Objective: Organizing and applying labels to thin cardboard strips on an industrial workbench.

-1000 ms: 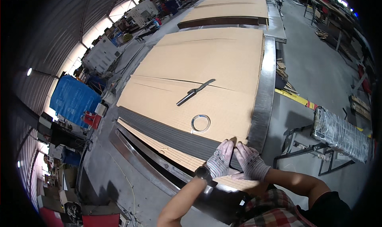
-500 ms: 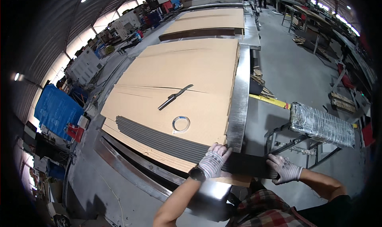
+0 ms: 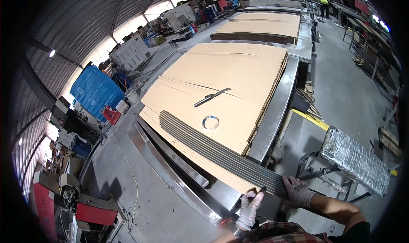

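Note:
A bundle of long dark grey strips point(image 3: 213, 143) lies side by side along the near edge of a stack of tan sheets point(image 3: 238, 64), its near end reaching past the stack's corner. My right hand point(image 3: 299, 192), in a striped work glove, is closed on that near end. Beside the bundle's lower edge, my gloved left hand point(image 3: 248, 211) has its fingers drawn together near a small dark piece; what they hold is unclear. A knife-like tool point(image 3: 212, 97) with a dark blade lies on the sheets. A roll of tape point(image 3: 210, 122) rests nearer to the strips.
A metal bench point(image 3: 279, 111) runs under the stack. At right stands a step stool point(image 3: 355, 160) with a plastic-wrapped top, a yellow bar point(image 3: 311, 119) behind it. Further sheet stacks point(image 3: 260, 25) line up beyond. A person point(image 3: 324, 4) in a yellow top is far off.
My left hand has moved off the top of the strips, down to their lower edge. My right hand keeps its hold on the end. The whole view has shifted and turned.

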A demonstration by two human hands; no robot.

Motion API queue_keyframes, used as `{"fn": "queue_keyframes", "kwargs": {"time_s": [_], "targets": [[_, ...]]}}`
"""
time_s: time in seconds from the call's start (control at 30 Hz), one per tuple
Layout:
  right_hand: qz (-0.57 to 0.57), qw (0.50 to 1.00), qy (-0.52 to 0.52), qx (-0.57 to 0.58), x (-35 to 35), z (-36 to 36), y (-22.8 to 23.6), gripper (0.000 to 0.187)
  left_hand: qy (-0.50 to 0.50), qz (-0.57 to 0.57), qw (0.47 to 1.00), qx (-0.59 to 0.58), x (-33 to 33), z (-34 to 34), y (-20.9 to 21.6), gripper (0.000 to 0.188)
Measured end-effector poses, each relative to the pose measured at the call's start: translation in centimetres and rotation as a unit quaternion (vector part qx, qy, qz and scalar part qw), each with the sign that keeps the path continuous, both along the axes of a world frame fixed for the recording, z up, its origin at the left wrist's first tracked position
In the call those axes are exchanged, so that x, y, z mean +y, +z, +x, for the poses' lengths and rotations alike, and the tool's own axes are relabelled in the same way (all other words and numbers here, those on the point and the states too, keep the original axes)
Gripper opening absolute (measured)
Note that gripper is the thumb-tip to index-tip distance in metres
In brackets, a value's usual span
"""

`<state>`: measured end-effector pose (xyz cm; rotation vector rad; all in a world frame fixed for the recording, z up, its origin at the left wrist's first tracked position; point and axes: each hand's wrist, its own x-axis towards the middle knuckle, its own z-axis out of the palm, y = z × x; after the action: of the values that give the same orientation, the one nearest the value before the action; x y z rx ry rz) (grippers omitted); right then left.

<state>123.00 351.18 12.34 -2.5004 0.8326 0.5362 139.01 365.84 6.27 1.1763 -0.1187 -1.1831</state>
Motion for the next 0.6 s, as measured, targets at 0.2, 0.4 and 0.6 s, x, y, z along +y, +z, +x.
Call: {"fn": "queue_keyframes", "kwargs": {"time_s": [0.2,0.4,0.6], "targets": [[0.06,0.996,0.042,-0.057,4.1,-7.7,4.0,0.103,0.023,-0.339,0.892,0.298,-2.8,-2.5,3.1,0.098],[0.033,0.984,0.126,-0.125,5.8,-13.6,-0.4,0.101,0.203,-0.391,0.886,0.141,1.0,3.3,4.8,0.104],[0.244,0.948,0.102,-0.178,6.9,-10.9,-8.1,0.105,0.317,-0.163,0.934,0.029,3.0,10.5,-1.0,0.05]]}}
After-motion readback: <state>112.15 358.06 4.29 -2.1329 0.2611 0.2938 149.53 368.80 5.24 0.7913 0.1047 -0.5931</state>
